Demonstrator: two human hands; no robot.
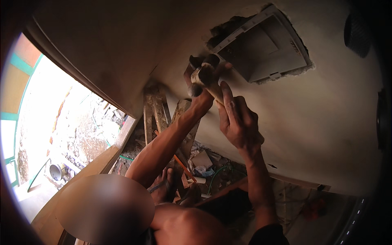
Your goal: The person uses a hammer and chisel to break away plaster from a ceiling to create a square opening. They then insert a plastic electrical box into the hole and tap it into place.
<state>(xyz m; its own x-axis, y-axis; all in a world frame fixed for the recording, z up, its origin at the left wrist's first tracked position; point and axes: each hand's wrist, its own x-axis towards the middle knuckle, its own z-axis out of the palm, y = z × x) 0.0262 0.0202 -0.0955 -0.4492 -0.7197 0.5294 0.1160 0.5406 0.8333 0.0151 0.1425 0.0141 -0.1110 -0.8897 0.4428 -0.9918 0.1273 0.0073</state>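
Observation:
My right hand [241,122] is closed on the pale wooden handle [216,92] of a hammer, whose dark, worn head [204,75] is raised just left of a grey recessed box [269,49] set in a rough-edged cut in the plastered wall. My left hand [198,94] reaches up behind the hammer head with its fingers curled; what it grips is mostly hidden by the head.
Upright timbers [155,114] lean at the wall's foot among rubble [202,159], a green hose [218,173] and bare feet [165,181]. At left, a bright opening [69,126] shows debris and a metal pot [57,171]. A dark round fitting [355,34] is at upper right.

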